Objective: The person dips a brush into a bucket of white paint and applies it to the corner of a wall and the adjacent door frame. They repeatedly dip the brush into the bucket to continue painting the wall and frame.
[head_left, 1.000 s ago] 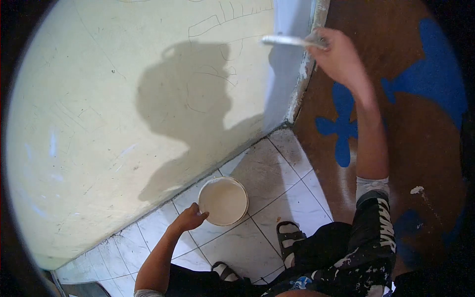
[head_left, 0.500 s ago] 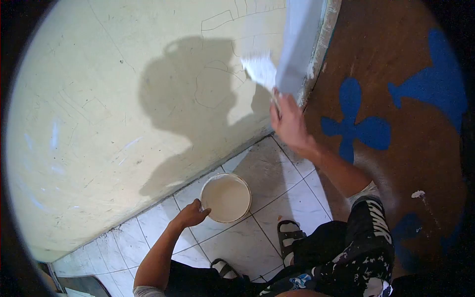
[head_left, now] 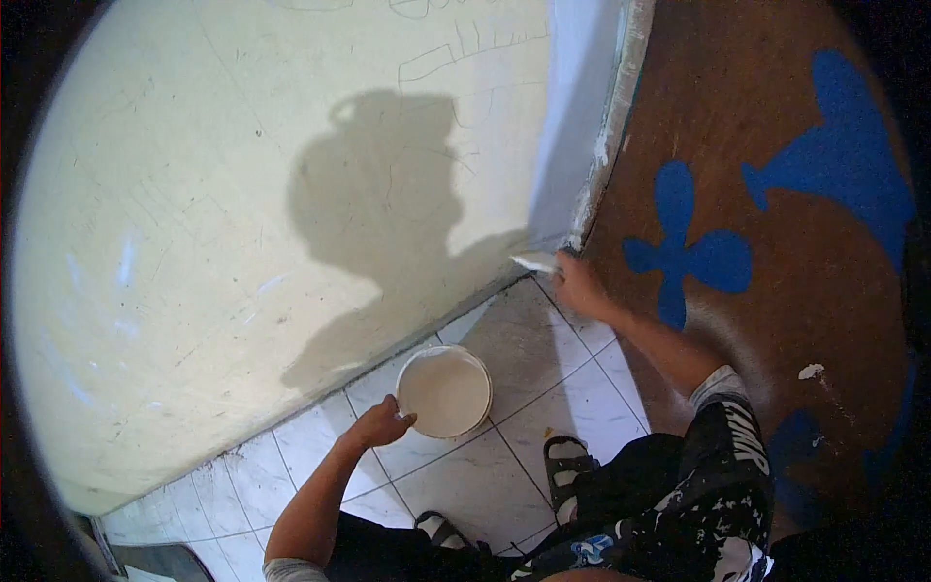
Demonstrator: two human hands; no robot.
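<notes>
a cream wall (head_left: 175, 165) marked with thin drawn lines fills the left, a dark shadow (head_left: 373, 194) across its middle. to the right spreads a brown surface (head_left: 824, 320) with blue painted shapes, and below lies a white tiled floor (head_left: 465, 475). a bluish-white strip (head_left: 580, 107) runs down the wall's right edge to the corner. on the tiles, close to the wall's foot, stands a round bucket (head_left: 490, 396) of off-white paint, between the wall and two sandals (head_left: 565, 466). the left hand (head_left: 383, 425) has its fingers clasped on the bucket's rim. the right hand (head_left: 580, 288) has its fingers wrapped around a paintbrush (head_left: 534, 261), low by the corner; whether its bristles touch the wall i cannot tell.
</notes>
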